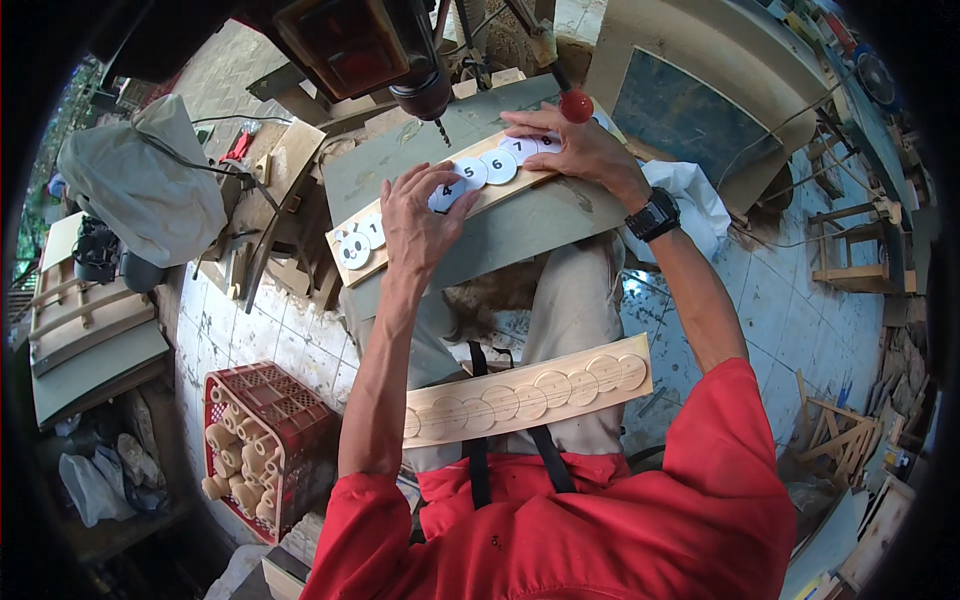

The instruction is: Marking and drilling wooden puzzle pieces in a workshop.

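Note:
A pale wooden board [500, 194] lies on a grey drill table [530, 225], topped by a row of overlapping white paper circles [498, 166] with printed marks and an animal face. My left hand [420, 215] grips the board left of centre, fingertips on the paper. Near the right end, my right hand [575, 150] holds it, fingers over the top. Above hangs a drill bit [440, 130] in its chuck [415, 98], between my hands. Across my lap rests a second wooden strip [520, 420] with carved overlapping circles.
A red-knobbed lever [575, 105] is above my right hand. A red crate [250, 385] of turned wooden pieces stands low left, under cluttered boards and a pale cloth bag [150, 185]. At right are a white sack [700, 200], wooden scraps [840, 440] and loose cables.

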`<control>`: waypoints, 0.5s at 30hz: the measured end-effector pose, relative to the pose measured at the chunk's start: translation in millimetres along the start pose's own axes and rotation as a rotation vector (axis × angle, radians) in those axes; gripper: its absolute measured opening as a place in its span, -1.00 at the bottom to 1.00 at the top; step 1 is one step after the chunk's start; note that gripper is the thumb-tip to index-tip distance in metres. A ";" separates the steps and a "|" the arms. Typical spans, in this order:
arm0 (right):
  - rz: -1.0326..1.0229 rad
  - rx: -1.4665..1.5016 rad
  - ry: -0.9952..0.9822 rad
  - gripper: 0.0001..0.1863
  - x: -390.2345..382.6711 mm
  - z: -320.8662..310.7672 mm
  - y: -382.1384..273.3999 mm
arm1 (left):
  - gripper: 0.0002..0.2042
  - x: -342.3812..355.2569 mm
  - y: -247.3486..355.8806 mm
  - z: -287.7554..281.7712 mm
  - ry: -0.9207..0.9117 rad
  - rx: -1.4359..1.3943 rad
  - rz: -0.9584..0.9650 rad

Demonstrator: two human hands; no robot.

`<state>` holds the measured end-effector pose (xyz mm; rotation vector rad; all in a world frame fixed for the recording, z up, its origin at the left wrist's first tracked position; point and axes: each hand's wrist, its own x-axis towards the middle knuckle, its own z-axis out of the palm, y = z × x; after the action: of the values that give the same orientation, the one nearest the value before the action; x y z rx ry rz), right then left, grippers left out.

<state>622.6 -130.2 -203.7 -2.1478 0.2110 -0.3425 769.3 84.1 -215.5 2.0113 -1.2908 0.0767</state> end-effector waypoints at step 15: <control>0.033 -0.087 0.048 -0.25 -13.7 -25.9 11.5 | -0.75 -0.8 -4.8 -4.1 -0.059 -0.011 0.031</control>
<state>601.0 -153.0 -201.5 -2.2207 0.2930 -0.3723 774.2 88.2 -215.5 1.9981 -1.3574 0.0252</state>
